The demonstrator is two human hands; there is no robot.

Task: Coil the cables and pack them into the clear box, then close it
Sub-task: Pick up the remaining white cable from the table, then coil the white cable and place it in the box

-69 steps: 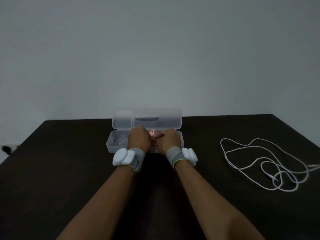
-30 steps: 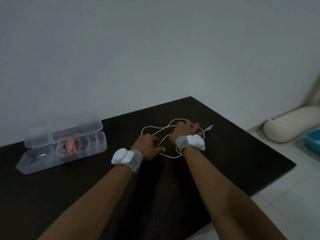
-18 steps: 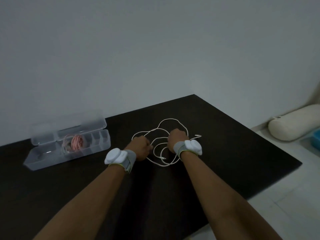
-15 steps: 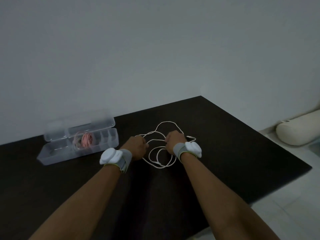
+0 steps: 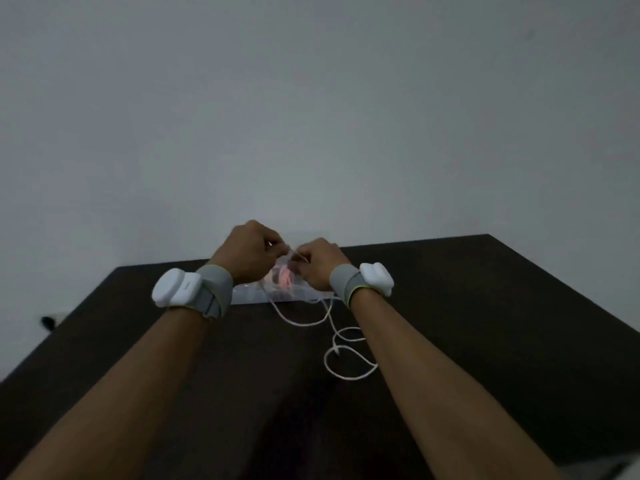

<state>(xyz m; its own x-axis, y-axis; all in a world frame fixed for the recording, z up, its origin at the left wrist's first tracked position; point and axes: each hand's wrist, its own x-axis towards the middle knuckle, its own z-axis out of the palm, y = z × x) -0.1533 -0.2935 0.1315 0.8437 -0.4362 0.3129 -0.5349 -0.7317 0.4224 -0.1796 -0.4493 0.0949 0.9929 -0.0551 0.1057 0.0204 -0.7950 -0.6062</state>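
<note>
My left hand (image 5: 250,250) and my right hand (image 5: 318,261) are raised close together in front of the clear box (image 5: 252,293), both pinching the white cable (image 5: 341,353). The cable hangs down from my fingers and trails in loose loops on the dark table toward me and to the right. Behind my hands the box lies open, mostly hidden, with a coiled pink cable (image 5: 283,276) inside it. The box lid is hidden by my hands.
The dark table (image 5: 485,323) runs to a grey wall at the back. Its right edge slants down to the right. A small black object (image 5: 47,321) shows beyond the table's left edge. Both wrists carry grey bands with white devices.
My hands have lifted the white cable off the right part of the table and brought it to the middle, in front of the box. The view has swung back to face the box.
</note>
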